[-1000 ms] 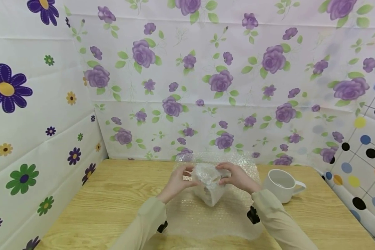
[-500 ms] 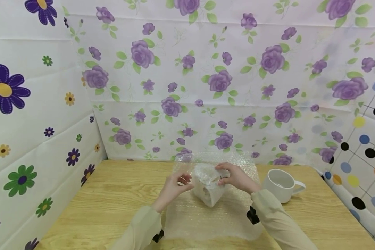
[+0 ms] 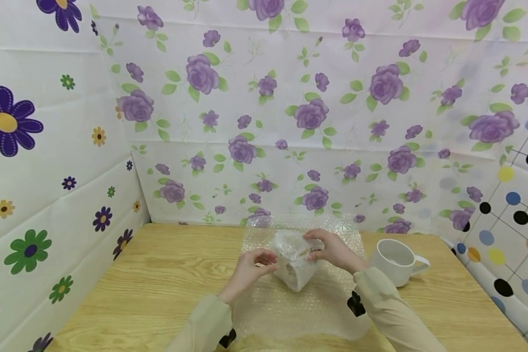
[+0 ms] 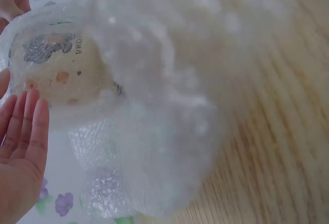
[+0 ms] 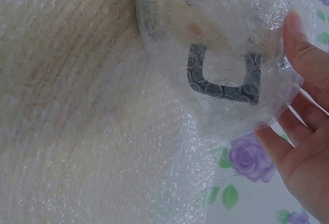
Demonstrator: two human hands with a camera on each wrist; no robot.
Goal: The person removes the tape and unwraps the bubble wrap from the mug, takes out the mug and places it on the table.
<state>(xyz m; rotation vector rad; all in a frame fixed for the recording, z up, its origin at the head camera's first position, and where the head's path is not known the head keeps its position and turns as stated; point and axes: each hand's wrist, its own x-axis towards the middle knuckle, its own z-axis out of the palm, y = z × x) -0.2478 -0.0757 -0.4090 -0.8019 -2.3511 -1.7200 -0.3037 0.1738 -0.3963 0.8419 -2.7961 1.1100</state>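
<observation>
A mug [image 3: 296,268] bundled in bubble wrap stands at the middle of the table. Through the plastic, the left wrist view shows a printed design [image 4: 49,48] on its pale side, and the right wrist view a dark squared handle [image 5: 223,89]. My right hand [image 3: 334,252] holds the bundle on its right, thumb on the near face and fingers at the folded wrap edge. At the bundle's left side is my left hand [image 3: 248,271], its fingers [image 4: 35,131] nearly straight with nothing gripped. Loose bubble wrap [image 4: 164,100] blurs much of the left wrist view.
Beneath the bundle a bubble wrap sheet [image 3: 299,313] spreads over the wooden table [image 3: 176,278] and up against the floral backdrop [image 3: 229,186]. A white mug [image 3: 393,264] stands to the right, handle pointing right. Patterned cloth walls flank both sides.
My left hand came away from the bundle, drew back to the left and lower, then moved close to its left side again. The right hand kept its hold in place.
</observation>
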